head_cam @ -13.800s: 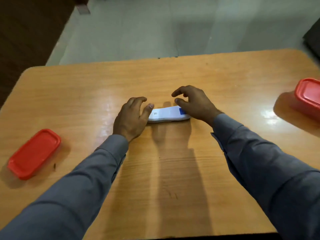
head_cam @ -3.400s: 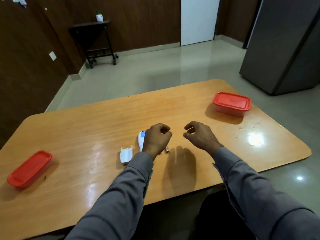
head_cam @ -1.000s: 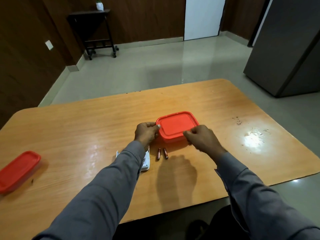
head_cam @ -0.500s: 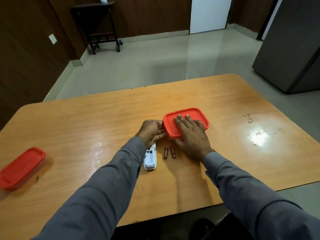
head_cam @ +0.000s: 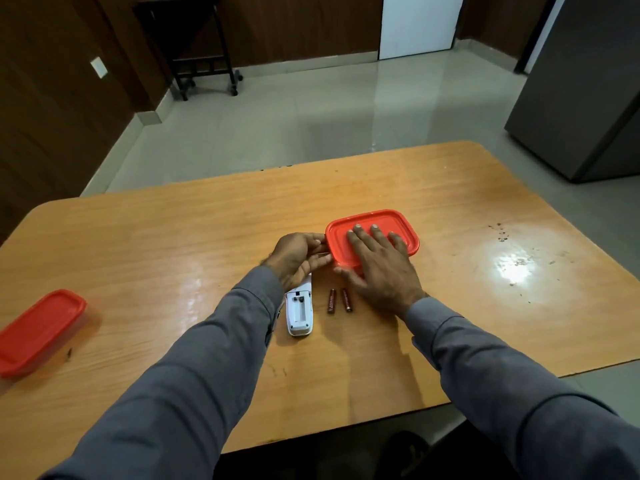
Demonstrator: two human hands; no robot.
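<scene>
The red container (head_cam: 398,220) sits mid-counter (head_cam: 173,244), lid on. The right hand (head_cam: 381,268) lies flat on the lid, fingers straight and slightly spread, as it did half a second ago. The left hand (head_cam: 298,258) pinches the container's left rim. Just nearer lie two batteries (head_cam: 331,301) — labels too small to read — and a white device (head_cam: 299,313) with its compartment open. A second red container (head_cam: 38,330) lies far left.
</scene>
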